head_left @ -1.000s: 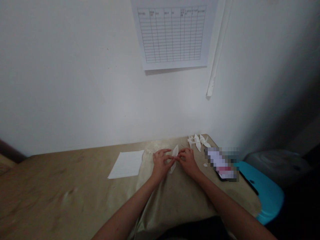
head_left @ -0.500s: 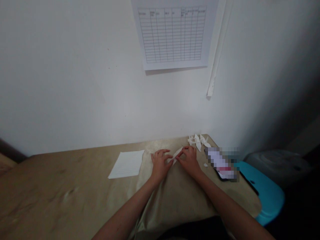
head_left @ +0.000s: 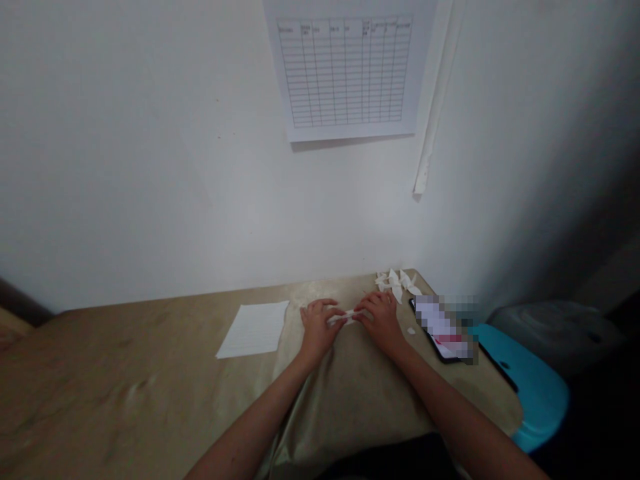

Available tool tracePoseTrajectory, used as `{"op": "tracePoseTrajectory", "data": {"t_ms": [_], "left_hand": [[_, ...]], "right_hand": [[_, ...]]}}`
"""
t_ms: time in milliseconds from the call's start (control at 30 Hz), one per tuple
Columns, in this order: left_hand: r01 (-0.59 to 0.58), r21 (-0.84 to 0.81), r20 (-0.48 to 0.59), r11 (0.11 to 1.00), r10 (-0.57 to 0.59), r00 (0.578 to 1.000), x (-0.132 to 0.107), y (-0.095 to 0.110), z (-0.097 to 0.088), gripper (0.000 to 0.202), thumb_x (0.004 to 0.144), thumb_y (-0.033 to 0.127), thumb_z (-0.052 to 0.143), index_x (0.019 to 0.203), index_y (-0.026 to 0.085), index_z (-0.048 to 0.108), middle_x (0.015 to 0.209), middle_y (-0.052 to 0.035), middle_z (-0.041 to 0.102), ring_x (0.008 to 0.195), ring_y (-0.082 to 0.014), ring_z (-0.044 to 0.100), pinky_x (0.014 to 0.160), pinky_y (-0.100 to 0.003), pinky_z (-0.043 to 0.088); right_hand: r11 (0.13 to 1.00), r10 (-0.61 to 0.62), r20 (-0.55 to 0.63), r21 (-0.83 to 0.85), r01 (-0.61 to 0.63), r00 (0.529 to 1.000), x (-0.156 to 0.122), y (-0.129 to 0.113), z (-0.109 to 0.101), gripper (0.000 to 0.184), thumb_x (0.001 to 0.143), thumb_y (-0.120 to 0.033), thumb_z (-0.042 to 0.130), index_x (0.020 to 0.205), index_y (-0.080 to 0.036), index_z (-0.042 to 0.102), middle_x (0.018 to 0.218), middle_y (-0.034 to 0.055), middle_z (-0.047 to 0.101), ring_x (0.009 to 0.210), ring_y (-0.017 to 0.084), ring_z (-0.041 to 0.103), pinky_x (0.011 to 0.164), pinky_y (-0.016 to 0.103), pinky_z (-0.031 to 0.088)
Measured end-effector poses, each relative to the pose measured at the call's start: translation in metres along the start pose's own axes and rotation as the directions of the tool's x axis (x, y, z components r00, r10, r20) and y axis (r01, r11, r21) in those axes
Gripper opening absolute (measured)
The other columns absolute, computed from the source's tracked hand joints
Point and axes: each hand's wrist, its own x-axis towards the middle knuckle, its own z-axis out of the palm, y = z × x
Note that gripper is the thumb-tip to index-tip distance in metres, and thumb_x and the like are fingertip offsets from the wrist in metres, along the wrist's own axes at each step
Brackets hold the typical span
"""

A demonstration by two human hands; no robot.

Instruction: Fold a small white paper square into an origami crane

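A small folded white paper piece (head_left: 345,317) lies nearly flat on the tan table cover (head_left: 150,387), held between both my hands. My left hand (head_left: 317,327) pinches its left end with curled fingers. My right hand (head_left: 381,318) presses and pinches its right end, fingers bent. Only a narrow strip of the paper shows between the fingertips.
A lined white sheet (head_left: 254,329) lies to the left of my hands. Several folded white paper figures (head_left: 397,283) sit at the table's far right corner. A phone (head_left: 443,331) rests on the right edge, above a turquoise stool (head_left: 531,387). A printed grid sheet (head_left: 345,70) hangs on the wall.
The paper piece stood tilted upward between my fingers a second ago; it has been turned down to lie almost flat on the table, both hands lowering with it.
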Motion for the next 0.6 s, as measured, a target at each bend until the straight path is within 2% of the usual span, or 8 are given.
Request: {"op": "tracePoseTrajectory", "data": {"t_ms": [100, 233, 367, 600], "left_hand": [[0.000, 0.005, -0.033, 1.000, 0.000, 0.999, 0.0009, -0.0035, 0.0009, 0.011, 0.079, 0.036, 0.078, 0.090, 0.033, 0.079, 0.117, -0.0033, 0.070, 0.118, -0.0279, 0.055, 0.112, -0.064, 0.023], [-0.001, -0.004, -0.033, 1.000, 0.001, 0.999, 0.0010, -0.0023, -0.0018, 0.003, 0.079, 0.033, 0.078, 0.081, 0.031, 0.079, 0.116, -0.0028, 0.070, 0.119, -0.0284, 0.054, 0.112, -0.065, 0.022], [0.002, -0.031, -0.023, 1.000, -0.003, 1.000, 0.0015, 0.0006, -0.0051, 0.001, 0.078, 0.031, 0.079, 0.077, 0.030, 0.079, 0.117, -0.0034, 0.070, 0.121, -0.0291, 0.053, 0.113, -0.065, 0.020], [0.005, -0.001, 0.029, 1.000, -0.005, 1.000, 0.0033, -0.0030, -0.0033, 0.008, 0.076, 0.038, 0.080, 0.081, 0.032, 0.080, 0.122, -0.0033, 0.069, 0.124, -0.0298, 0.051, 0.112, -0.059, 0.027]], "right_hand": [[0.996, 0.059, 0.034, 0.071, -0.061, 0.998, -0.0003, 0.0005, 0.0032, 0.008, 0.088, -0.033, 0.067, 0.088, -0.026, 0.071, 0.094, 0.0016, 0.070, 0.107, 0.024, 0.054, 0.109, 0.048, 0.025], [0.985, 0.107, 0.081, 0.127, -0.117, 0.991, -0.0005, -0.0019, 0.0035, 0.009, 0.088, -0.033, 0.068, 0.087, -0.025, 0.073, 0.091, 0.0022, 0.071, 0.105, 0.024, 0.055, 0.108, 0.046, 0.025], [0.984, 0.115, 0.126, 0.123, -0.130, 0.985, 0.0004, -0.0041, 0.0017, 0.010, 0.087, -0.035, 0.070, 0.090, -0.027, 0.076, 0.092, 0.0026, 0.072, 0.105, 0.023, 0.055, 0.107, 0.044, 0.026], [0.989, 0.113, 0.149, 0.080, -0.125, 0.982, 0.0006, -0.0049, 0.0011, 0.007, 0.085, -0.030, 0.072, 0.083, -0.025, 0.075, 0.089, 0.0027, 0.071, 0.106, 0.023, 0.055, 0.104, 0.041, 0.029]]}}
